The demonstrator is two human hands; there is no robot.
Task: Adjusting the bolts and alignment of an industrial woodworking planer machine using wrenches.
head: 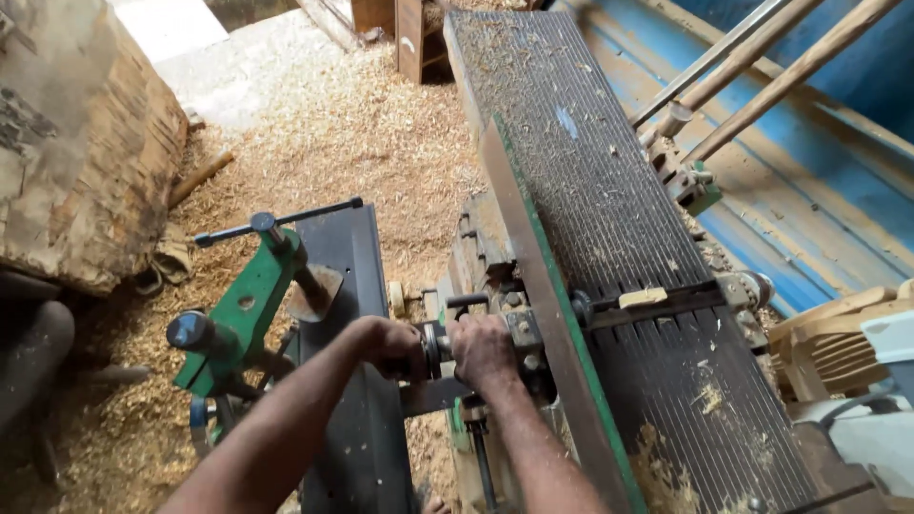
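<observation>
Over sawdust floor (333, 124), both hands (481, 350) grip planer's handwheel (433, 347).

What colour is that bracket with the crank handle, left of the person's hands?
Green, with a dark handle bar on top; the bracket shows clearly in the head view.

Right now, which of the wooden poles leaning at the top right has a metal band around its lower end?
The middle pole: a grey metal band wraps its lower end. The pole to its right is bare wood down to the green bracket.
</observation>
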